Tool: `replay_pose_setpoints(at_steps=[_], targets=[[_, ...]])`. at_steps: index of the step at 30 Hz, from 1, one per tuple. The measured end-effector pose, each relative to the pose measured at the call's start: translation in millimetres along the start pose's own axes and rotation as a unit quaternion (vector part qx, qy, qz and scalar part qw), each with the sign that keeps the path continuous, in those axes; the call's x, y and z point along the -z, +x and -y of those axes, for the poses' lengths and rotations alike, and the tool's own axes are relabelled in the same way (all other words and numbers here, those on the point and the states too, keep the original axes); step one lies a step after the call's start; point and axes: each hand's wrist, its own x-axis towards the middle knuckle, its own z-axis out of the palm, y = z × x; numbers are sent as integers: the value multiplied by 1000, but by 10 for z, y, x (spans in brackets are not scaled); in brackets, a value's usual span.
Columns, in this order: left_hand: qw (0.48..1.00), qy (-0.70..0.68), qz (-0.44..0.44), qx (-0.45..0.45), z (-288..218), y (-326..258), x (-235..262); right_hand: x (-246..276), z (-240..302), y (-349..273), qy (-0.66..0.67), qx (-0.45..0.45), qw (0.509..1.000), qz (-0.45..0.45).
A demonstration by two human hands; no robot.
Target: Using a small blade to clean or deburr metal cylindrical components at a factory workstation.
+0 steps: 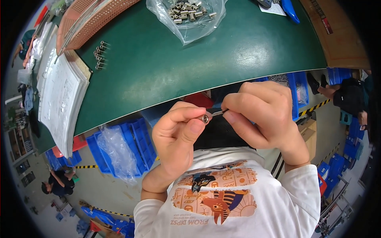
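Between the thumb and fingertips of my left hand (173,137) is a small hollow metal sleeve (205,118), its round open end showing. My right hand (264,115) pinches a thin metal pin (217,113) that reaches toward the sleeve. Whether the pin's tip touches the sleeve or enters it I cannot tell. Both hands are close together, in front of the near edge of the green table (158,67). Farther back on it, a clear plastic bag (186,35) stands open with several short metal sleeves (191,12) inside. Several small screw-like metal pieces (100,55) lie grouped at the left.
At the table's left are a pink perforated basket (77,29) and a thick paper stack (63,85) overhanging the edge. Blue bins (141,144) stand below, one draped with clear plastic (119,150). More blue bins (294,93) stand right. People (59,182) are in the background.
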Motion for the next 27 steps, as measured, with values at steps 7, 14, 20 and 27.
replay_pose_setpoints(at_steps=[7, 14, 20, 27], targets=[[999, 50, 11, -6, -20, -3, 39, -31, 5, 9, -26, 18, 999, -6], [997, 81, 5, 9, -56, 9, 46, -62, -21, 9, -126, 78, 988, -35], [985, 150, 22, -80, -15, 12, 96, -91, 5, 12, -132, 67, 989, -22], [976, 184, 11, -120, 21, 13, 111, -94, 40, -50, -46, 15, 998, 39]])
